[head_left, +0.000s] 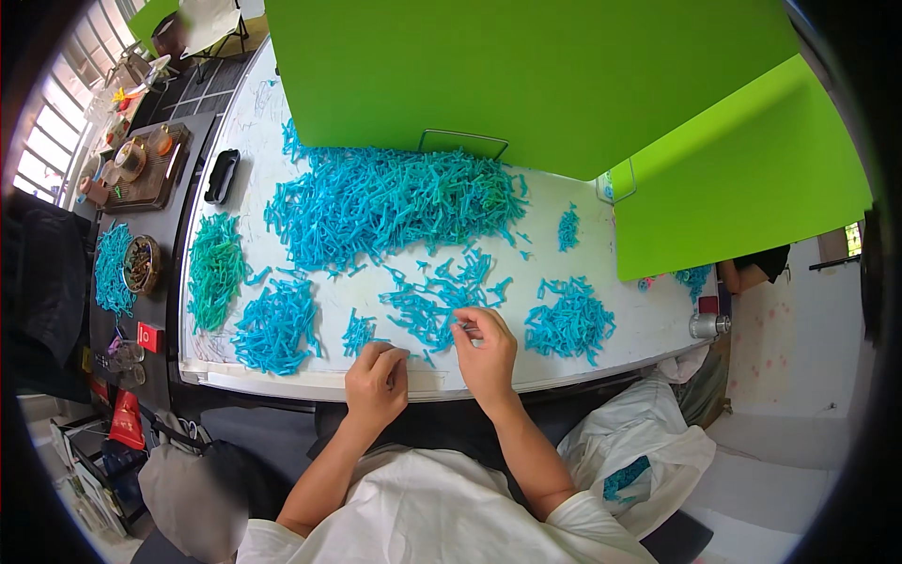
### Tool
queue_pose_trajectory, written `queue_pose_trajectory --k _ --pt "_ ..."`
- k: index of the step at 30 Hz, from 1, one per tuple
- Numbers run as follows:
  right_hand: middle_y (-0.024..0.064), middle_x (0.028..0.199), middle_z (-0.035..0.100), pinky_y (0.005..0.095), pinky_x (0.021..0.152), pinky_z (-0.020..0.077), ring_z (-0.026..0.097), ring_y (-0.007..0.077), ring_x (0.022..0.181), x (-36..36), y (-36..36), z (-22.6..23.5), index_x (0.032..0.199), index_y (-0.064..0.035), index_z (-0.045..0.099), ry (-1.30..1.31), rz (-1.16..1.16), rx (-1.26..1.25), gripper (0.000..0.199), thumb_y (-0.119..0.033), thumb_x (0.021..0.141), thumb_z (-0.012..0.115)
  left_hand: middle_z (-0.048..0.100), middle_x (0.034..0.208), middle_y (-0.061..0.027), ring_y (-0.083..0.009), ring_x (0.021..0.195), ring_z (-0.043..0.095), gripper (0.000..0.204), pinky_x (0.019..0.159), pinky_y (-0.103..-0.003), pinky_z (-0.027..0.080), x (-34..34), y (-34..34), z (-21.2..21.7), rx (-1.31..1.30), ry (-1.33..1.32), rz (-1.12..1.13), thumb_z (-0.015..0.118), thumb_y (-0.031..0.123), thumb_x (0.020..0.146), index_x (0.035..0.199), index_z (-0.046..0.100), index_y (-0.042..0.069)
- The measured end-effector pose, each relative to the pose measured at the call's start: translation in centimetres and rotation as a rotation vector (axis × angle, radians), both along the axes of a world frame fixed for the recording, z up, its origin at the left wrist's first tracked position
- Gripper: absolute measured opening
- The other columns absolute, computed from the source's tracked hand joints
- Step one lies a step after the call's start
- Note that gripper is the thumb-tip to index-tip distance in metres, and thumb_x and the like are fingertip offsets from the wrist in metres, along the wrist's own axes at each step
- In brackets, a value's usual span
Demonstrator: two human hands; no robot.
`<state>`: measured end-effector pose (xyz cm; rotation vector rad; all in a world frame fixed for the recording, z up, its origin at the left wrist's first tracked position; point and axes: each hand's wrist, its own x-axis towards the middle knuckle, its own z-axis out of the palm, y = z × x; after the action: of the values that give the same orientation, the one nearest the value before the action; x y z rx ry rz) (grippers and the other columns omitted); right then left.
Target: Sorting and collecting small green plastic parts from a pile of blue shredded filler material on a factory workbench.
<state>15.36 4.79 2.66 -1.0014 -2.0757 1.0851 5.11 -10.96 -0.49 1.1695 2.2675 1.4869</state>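
Note:
Low over the near edge of the white table [648,324], my left hand [378,381] is closed, its fingers curled together. Whatever it may hold is too small to make out. To its right, my right hand [489,355] makes a pinch of thumb and fingers, and what sits between the tips cannot be told. Just beyond the hands lies a loose scatter of small blue plastic pieces [423,301]. A little heap of the same pieces [358,331] rests right behind my left hand. Another blue pile [569,321] lies right of my right hand.
A big blue-green mound [395,202] spreads behind, under a green panel [526,75]; a second green panel [742,179] stands right. Left are a blue pile [277,324], a green pile [215,268] and a black tray [223,177]. A white bag [648,423] sits at lower right. Another person's arm [747,273] shows.

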Motion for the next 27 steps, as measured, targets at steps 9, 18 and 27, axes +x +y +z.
queue_pose_trajectory --k 9,18,27 --pt "0.0103 0.097 0.071 0.0286 0.068 0.0586 0.073 0.0189 0.082 1.0 -0.3 -0.7 0.105 -0.0001 0.073 -0.007 -0.041 -0.025 0.024 0.008 0.083 0.079 0.065 0.093 -0.0079 -0.0214 0.063 0.061 0.021 0.058 -0.034 0.049 0.0 0.2 0.3 -0.005 0.007 -0.001 0.072 -0.008 0.081 0.097 0.072 0.006" --pt "0.0106 0.096 0.072 0.0336 0.069 0.0594 0.072 0.0249 0.083 -0.1 -0.1 -0.5 0.105 -0.0026 0.072 -0.017 0.024 0.015 0.023 0.003 0.084 0.079 0.065 0.093 -0.0088 -0.0238 0.065 0.062 0.020 0.058 -0.035 0.050 0.1 0.2 0.0 -0.012 0.018 0.003 0.071 -0.008 0.082 0.097 0.072 0.005" --pt "0.0114 0.100 0.075 0.0406 0.080 0.0550 0.070 0.0330 0.090 0.1 5.6 -2.0 0.097 -0.0060 0.075 -0.115 -0.123 0.369 0.019 -0.005 0.079 0.082 0.065 0.094 -0.0089 -0.0240 0.066 0.062 0.019 0.058 -0.035 0.050 0.1 0.3 0.0 0.016 0.029 0.005 0.072 -0.007 0.082 0.096 0.072 0.006"
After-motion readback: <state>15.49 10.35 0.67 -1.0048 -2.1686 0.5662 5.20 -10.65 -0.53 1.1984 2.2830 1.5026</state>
